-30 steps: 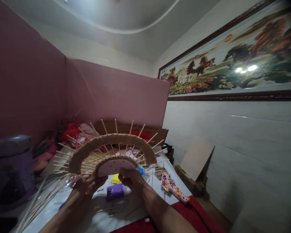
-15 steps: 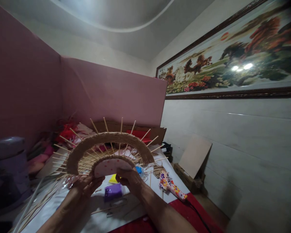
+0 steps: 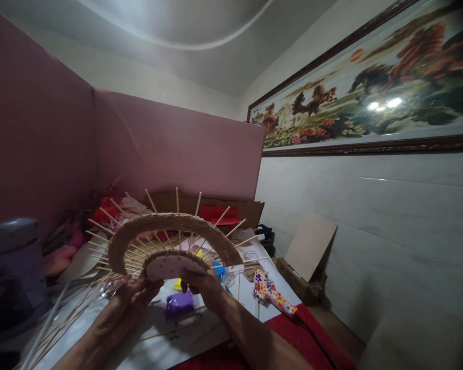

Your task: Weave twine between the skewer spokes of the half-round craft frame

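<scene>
A fan-shaped craft frame of thin wooden sticks and brown arched bands is raised over the table. Its sticks fan out past the outer arch, and a pale half-round piece with red dots forms the inner base. My left hand grips the lower left corner of the base, fingers curled under it. At the lower right of the base, my right hand pinches the dotted piece. Below the hands lie a purple packet and a partly hidden yellow packet.
A flower-patterned glue gun with a dark cord lies at the right on the white table. A blue packet is beside the right hand. Long sticks lie at left, near a purple container. Red cloth covers the near right edge.
The fan-shaped frame has turned and tilted slightly in both hands, its right side dropping a little. More of the blue packet shows now. Both hands keep their hold.
</scene>
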Demonstrator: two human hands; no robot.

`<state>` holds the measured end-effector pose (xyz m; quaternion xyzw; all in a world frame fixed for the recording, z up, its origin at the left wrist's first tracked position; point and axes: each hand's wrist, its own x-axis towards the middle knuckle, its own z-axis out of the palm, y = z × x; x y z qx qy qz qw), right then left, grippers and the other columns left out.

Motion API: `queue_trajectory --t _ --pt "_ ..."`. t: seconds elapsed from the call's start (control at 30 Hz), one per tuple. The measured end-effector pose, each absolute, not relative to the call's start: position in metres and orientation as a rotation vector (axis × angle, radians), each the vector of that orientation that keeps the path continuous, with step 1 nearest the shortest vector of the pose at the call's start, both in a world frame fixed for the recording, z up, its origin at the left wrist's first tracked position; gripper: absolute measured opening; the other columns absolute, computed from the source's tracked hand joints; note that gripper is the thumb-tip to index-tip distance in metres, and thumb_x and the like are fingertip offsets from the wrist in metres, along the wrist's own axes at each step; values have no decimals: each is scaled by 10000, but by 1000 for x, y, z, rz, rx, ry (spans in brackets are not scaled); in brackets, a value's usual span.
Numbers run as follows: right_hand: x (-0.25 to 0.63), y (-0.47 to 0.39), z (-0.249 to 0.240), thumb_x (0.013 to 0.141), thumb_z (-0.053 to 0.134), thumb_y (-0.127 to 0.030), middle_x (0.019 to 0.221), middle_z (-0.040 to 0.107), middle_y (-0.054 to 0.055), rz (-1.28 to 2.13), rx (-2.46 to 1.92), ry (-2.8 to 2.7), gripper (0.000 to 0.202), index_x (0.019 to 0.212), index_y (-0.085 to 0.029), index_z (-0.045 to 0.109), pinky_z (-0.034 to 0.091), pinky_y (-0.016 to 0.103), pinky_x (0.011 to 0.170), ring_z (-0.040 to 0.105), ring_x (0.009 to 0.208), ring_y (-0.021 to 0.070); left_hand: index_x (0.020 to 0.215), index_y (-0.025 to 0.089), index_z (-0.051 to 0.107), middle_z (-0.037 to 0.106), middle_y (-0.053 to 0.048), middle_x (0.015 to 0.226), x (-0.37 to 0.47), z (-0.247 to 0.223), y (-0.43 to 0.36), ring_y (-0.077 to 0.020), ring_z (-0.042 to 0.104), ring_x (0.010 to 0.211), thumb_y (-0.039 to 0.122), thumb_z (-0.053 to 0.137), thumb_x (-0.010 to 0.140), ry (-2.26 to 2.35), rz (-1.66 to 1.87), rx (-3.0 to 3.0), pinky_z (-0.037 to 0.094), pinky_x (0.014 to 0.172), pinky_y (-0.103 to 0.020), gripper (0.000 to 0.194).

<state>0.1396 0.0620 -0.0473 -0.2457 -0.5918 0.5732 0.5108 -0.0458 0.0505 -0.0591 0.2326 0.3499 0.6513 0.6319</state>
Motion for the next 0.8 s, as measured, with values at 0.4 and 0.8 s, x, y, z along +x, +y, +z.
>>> queue_trajectory --t 0.4,0.8 --pt "140 57 -38 685 689 -337 488 518 -53 1375 -609 -1467 467 1123 -189 623 174 221 422 272 411 57 709 103 626 716 -92 754 -51 -66 55 -229 690 692 -16 700 593 707 1471 586 593 649 -287 181" --pt "139 57 -40 714 677 -323 511 526 -33 1353 -635 -1440 434 1117 -173 616 195 232 445 321 454 80 747 122 628 709 -74 738 -49 -63 54 -215 688 680 -33 636 628 752 1447 537 596 625 -256 195"
